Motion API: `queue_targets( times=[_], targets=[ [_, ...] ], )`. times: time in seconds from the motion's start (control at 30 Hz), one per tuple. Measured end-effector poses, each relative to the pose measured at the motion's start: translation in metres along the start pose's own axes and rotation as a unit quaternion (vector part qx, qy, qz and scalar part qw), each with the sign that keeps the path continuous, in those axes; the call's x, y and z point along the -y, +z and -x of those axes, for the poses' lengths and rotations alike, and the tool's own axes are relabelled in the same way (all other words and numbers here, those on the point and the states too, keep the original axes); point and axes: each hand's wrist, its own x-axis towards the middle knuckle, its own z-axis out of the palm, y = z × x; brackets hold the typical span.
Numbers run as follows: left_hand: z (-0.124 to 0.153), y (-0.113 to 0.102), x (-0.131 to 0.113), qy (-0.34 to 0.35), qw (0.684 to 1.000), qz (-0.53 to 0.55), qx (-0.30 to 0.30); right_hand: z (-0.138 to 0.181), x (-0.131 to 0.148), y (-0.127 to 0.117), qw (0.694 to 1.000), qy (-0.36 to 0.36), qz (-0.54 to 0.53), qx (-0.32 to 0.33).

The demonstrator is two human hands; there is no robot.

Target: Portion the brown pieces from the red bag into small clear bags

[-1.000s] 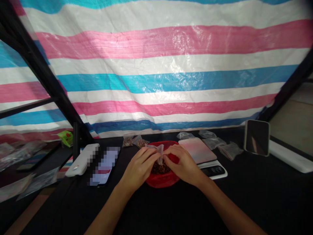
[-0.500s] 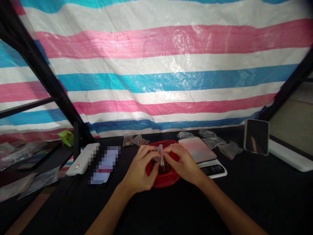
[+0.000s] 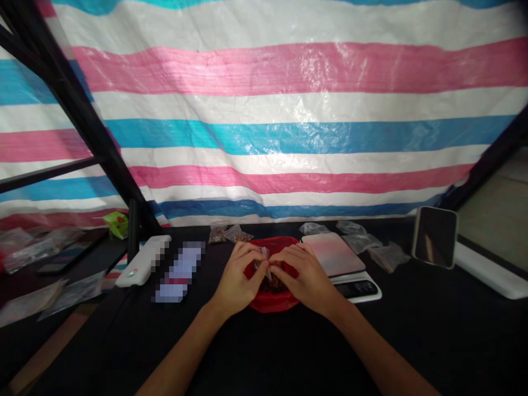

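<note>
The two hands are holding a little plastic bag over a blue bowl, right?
Not quite. The head view shows the bowl is red, not blue. The left hand and the right hand do hold a little plastic bag over it.

Small clear bag (image 3: pixel 264 266) upright over red bowl (image 3: pixel 274 301) of brown bits (image 3: pixel 273 286)

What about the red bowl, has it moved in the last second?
No. The red bowl still sits just left of the scale, same gap as before; only the camera shifted slightly.
</note>
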Motion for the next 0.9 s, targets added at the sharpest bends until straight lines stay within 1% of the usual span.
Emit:
queue_targets(
  times=[0.17, 0.3, 0.47, 0.57, 0.67, 0.77, 0.9],
  targets=[
    [0.000, -0.003, 0.001, 0.004, 0.999, 0.026, 0.019, 0.000, 0.004, 0.001, 1.000, 0.016, 0.015, 0.001],
    [0.001, -0.002, -0.001, 0.014, 1.000, 0.009, 0.023, 0.000, 0.007, 0.003, 0.999, 0.026, 0.035, -0.007],
    [0.002, 0.002, -0.005, 0.056, 0.996, -0.064, 0.003, -0.001, 0.009, 0.010, 0.998, 0.051, 0.042, -0.011],
    [0.002, 0.001, -0.005, 0.081, 0.987, -0.137, -0.001, 0.000, 0.008, 0.010, 0.995, 0.074, 0.060, -0.040],
    [0.002, -0.003, -0.004, 0.107, 0.973, -0.202, -0.001, 0.000, 0.008, 0.005, 0.991, 0.095, 0.065, -0.065],
    [0.002, -0.006, -0.006, 0.123, 0.969, -0.214, 0.014, 0.001, 0.008, -0.002, 0.993, 0.107, 0.021, -0.039],
    [0.001, -0.006, -0.006, 0.144, 0.968, -0.191, 0.071, 0.002, 0.004, -0.003, 0.993, 0.114, -0.019, -0.008]
  ],
)
